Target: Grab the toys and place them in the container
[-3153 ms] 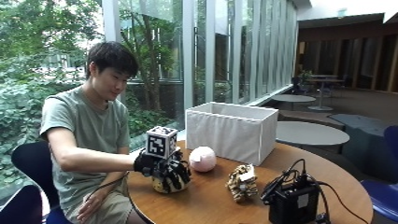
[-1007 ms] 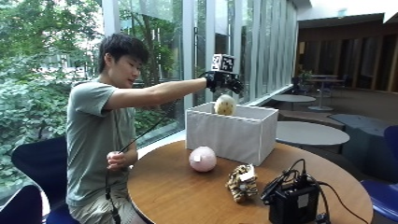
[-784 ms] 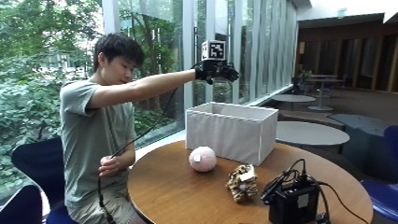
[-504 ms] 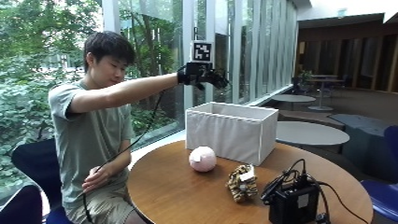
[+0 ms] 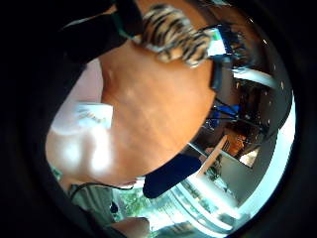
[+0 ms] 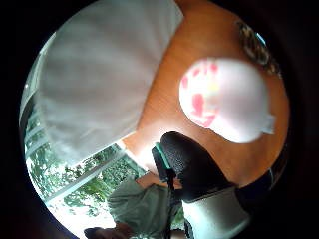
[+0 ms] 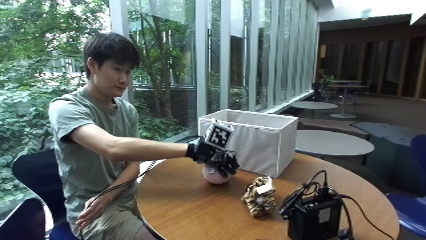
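Note:
In the outside view my gloved right hand (image 7: 216, 156) hovers just over a pink, round plush toy (image 7: 215, 175) on the wooden table (image 7: 186, 210), fingers spread and hanging down around its top, not closed on it. The thumb side palm view shows the pink toy (image 6: 224, 99) close below, with the thumb (image 6: 192, 169) apart from it. A tiger-striped plush toy (image 7: 259, 196) lies to the right of it, also seen in the little finger side palm view as the striped toy (image 5: 173, 32). The white fabric container (image 7: 256, 140) stands right behind the pink toy.
A black box with cables (image 7: 315, 220) sits at the table's front right, beside the striped toy. The person's bare left hand (image 7: 88, 219) rests at their lap. Bare tabletop lies in front of the pink toy.
One second ago the hand held a toy high over the container. That toy is gone from the hand. The arm drew back and came down to the pink toy.

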`<state>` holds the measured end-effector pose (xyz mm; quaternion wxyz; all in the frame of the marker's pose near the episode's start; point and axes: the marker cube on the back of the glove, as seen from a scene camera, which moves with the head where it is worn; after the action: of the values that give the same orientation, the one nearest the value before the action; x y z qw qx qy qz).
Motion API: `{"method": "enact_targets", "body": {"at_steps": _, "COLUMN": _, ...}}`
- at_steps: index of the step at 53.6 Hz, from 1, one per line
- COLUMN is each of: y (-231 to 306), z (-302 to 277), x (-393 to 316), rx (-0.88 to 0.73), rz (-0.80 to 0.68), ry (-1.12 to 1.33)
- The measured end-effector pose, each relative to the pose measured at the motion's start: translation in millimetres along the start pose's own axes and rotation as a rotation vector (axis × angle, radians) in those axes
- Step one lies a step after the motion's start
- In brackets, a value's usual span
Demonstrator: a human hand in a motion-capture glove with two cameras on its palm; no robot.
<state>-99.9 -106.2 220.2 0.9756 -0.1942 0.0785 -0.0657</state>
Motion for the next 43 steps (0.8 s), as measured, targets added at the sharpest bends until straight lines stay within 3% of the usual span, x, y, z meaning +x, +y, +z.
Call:
{"method": "enact_targets", "body": {"at_steps": 6, "y": -6.4, "z": 47.0, "x": -28.7, "rx": 0.115, "rz": -0.060, "ry": -0.126}}
{"method": "enact_targets", "body": {"at_steps": 15, "y": -2.9, "z": 67.0, "x": -57.1, "rx": 0.349, "rz": -0.193, "ry": -0.136}}
{"method": "enact_targets", "body": {"at_steps": 24, "y": -8.1, "z": 66.0, "x": -67.9, "rx": 0.509, "rz": -0.208, "ry": -0.192}}
{"method": "enact_targets", "body": {"at_steps": 31, "y": -12.1, "z": 49.8, "x": -61.7, "rx": 0.494, "rz": -0.226, "ry": -0.231}}
{"method": "enact_targets", "body": {"at_steps": 36, "y": -21.6, "z": 12.8, "x": -12.2, "rx": 0.437, "rz": -0.122, "ry": -0.324}}
{"method": "enact_targets", "body": {"at_steps": 43, "y": -4.2, "z": -38.0, "x": 26.1, "rx": 0.436, "rz": -0.235, "ry": -0.283}}
